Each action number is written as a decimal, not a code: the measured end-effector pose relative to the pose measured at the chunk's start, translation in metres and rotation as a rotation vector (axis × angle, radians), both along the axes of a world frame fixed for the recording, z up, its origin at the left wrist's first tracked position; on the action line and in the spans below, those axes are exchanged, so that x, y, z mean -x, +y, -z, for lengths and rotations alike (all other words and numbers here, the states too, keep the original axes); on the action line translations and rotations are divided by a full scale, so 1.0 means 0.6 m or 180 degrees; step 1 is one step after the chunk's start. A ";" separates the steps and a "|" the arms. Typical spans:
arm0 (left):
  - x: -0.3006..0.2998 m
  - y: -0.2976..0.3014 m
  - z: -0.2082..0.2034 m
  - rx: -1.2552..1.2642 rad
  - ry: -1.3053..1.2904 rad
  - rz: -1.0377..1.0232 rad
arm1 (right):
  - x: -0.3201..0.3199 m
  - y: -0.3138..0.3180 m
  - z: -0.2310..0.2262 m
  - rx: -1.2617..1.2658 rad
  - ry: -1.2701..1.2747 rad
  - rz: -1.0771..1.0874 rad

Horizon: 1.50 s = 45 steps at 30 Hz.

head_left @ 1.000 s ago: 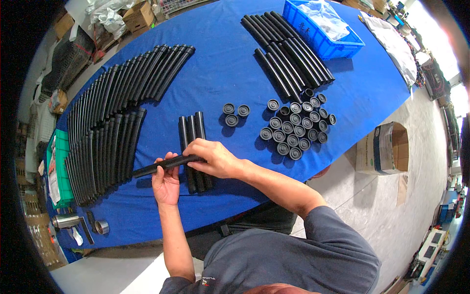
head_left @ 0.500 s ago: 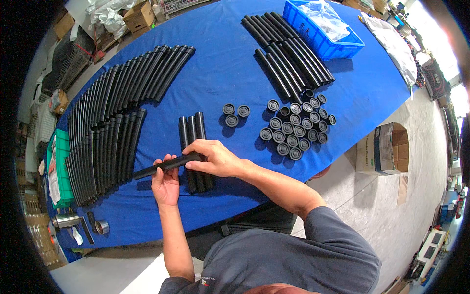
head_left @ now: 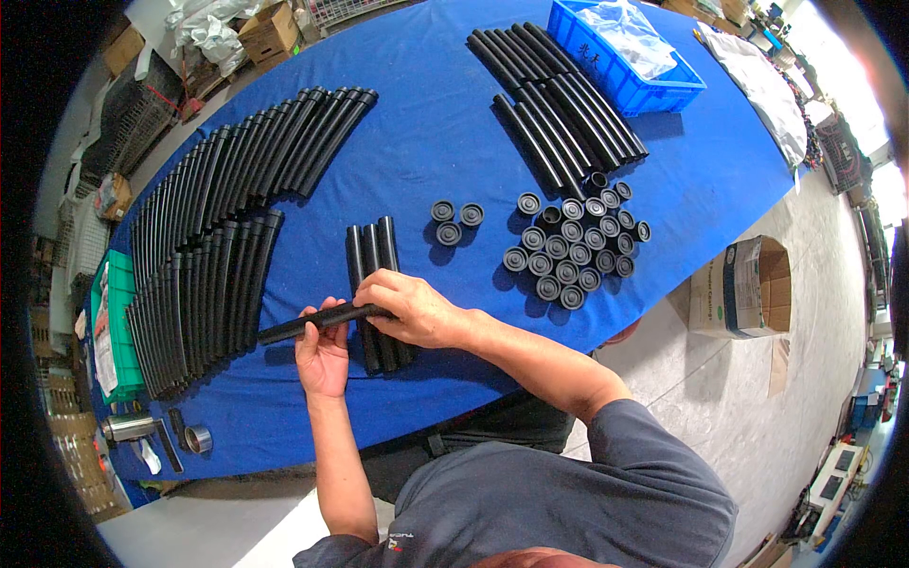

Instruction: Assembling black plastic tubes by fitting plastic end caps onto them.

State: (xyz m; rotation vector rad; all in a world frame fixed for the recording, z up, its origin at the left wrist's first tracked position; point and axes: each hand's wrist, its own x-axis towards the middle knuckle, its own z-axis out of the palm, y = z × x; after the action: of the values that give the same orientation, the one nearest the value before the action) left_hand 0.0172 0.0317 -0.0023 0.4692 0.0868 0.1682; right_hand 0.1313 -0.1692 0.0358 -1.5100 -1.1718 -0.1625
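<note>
We see a blue-covered table [head_left: 417,142], with long rows of black tubes [head_left: 260,156] at its left and a smaller stack of tubes [head_left: 568,104] at far right. Nearer us sit a cap cluster [head_left: 579,252], right, and three parallel tubes [head_left: 372,251], just beyond and partly beneath the right hand [head_left: 417,310]. The held tube [head_left: 331,317] lies crosswise near the middle, left end free. We judge the step in hand to be two-handed work at its right end; the next move calls for a steady left hold and a firm right grip. The left hand [head_left: 325,360] cradles it palm up — thumb near side, fingers far side. The right thumb and fingers pinch its right end from above, hiding the tip — we cannot tell whether a cap is there.
</note>
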 end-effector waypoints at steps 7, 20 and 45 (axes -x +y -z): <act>0.002 0.001 -0.004 -0.0073 -0.0099 -0.0004 | 0.002 -0.006 -0.004 0.0346 0.0687 -0.0156; 0.004 0.004 -0.002 0.0018 -0.0160 -0.0008 | 0.005 -0.007 -0.017 0.0269 0.0677 -0.0217; 0.001 0.000 -0.005 0.0141 -0.0020 -0.0024 | 0.001 -0.005 -0.007 0.0103 0.0484 -0.0241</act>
State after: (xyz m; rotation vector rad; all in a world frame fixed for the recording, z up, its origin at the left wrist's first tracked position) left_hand 0.0168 0.0314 0.0008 0.4244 0.0860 0.1747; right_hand 0.1309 -0.1720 0.0398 -1.4768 -1.1120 0.0223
